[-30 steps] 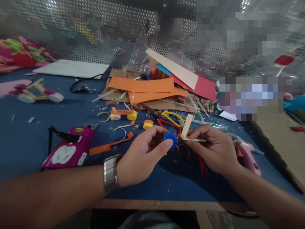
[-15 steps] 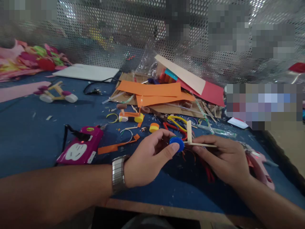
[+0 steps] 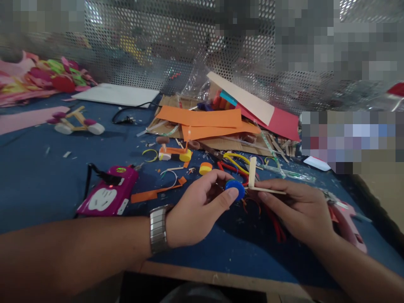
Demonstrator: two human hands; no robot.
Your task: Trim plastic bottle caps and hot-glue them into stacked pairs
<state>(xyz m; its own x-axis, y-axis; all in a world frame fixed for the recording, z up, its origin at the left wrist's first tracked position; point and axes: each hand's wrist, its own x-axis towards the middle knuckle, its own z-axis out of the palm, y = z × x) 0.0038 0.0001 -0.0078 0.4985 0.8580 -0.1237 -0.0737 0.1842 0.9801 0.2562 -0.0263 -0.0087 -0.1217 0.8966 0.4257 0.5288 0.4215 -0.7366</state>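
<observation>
Near the middle, my left hand (image 3: pixel 198 208) pinches a blue bottle cap (image 3: pixel 234 190) between thumb and fingers. To its right my right hand (image 3: pixel 295 206) grips a piece made of wooden sticks (image 3: pixel 252 172), one stick upright and another running flat between thumb and forefinger. The stick piece and the cap are very close together; whether they are joined is too small to tell. Behind the hands lie red-and-yellow-handled pliers (image 3: pixel 236 162) and a yellow-and-orange cap (image 3: pixel 205 168).
A purple power box (image 3: pixel 109 191) with a black cable lies left. A stick-and-cap model (image 3: pixel 77 122) stands farther back. Orange paper (image 3: pixel 198 117) covers cardboard at the back centre. A pink glue gun (image 3: pixel 350 223) is beside my right forearm. Perforated metal mesh (image 3: pixel 176 46) rises behind.
The whole view has shifted slightly. Both hands keep their holds, and the cap and stick piece look almost the same.
</observation>
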